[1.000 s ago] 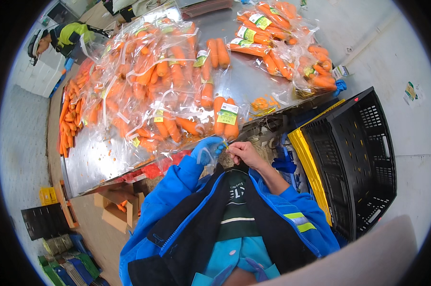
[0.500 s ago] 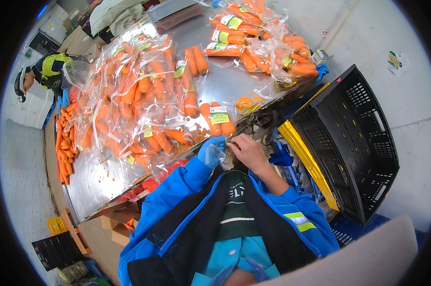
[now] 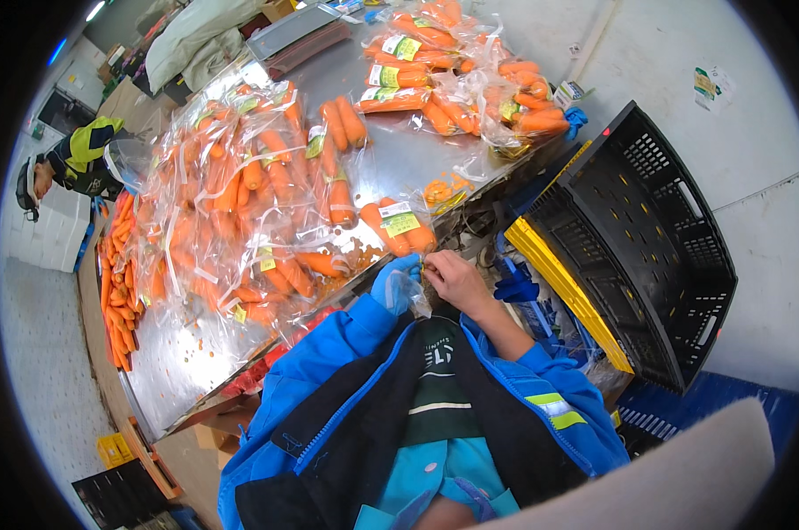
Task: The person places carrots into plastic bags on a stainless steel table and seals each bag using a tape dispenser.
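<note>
My left hand (image 3: 396, 283), in a blue glove, is closed around the gathered neck of a clear plastic bag. The bag of carrots (image 3: 399, 228), with a white and green label, lies at the near edge of the metal table. Loose clear film hangs below the glove. My bare right hand (image 3: 459, 283) meets the left fingertips and pinches at the bag's neck. Whatever small thing sits between its fingers is too hidden to name. Just beyond the bag is a small heap of orange-yellow strips (image 3: 446, 189).
Many bagged carrots (image 3: 232, 194) cover the left of the metal table (image 3: 183, 353); more bags (image 3: 452, 79) are stacked far right. Loose carrots (image 3: 118, 283) lie at the left end, near another person (image 3: 81, 163). Black crates (image 3: 647, 247) and a yellow crate (image 3: 567, 296) stand at right.
The view has shifted slightly, so the table sits a little lower and more to the left. Both hands stay together at the bag's neck, their fingers slightly changed.
</note>
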Tool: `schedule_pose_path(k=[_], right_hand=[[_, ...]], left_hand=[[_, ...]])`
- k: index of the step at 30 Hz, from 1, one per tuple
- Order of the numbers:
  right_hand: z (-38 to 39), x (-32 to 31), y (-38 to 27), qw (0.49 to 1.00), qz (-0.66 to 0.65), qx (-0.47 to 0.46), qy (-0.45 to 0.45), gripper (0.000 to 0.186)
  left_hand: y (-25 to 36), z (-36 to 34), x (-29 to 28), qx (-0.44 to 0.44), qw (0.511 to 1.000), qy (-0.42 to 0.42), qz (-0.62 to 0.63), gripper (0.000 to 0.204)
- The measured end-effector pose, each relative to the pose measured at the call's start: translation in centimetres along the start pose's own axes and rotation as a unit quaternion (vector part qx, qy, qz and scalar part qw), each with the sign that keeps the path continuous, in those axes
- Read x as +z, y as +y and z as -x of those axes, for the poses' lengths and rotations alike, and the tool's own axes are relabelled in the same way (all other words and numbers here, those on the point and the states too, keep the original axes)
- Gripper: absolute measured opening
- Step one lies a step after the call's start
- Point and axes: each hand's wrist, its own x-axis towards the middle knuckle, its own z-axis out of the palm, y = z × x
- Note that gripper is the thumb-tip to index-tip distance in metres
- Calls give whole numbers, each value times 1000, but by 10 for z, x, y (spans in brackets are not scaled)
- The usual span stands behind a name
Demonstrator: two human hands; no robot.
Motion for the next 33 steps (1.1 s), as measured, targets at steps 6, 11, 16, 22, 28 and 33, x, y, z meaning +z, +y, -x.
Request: schedule_pose_path(k=[6,11,16,22,28,33], right_hand=[[0,1,5,999,7,-20,30,11],[1,9,-6,969,-130,204,44,12],[-7,-2,-14,932,-222,282,41,13],[-7,4,-9,996,16,29,80,9],[-7,11,0,766,-478,429,6,16],[-6,6,-17,981,-120,133,72,6]], left_hand=[[8,14,52,40,998,47,23,11],[10,11,43,18,996,-83,-7,12],[4,-3,34,89,995,41,32,13],[6,6,46,77,996,28,29,13],[8,8,45,60,997,-52,-4,12],[3,2,33,97,994,19,36,10]])
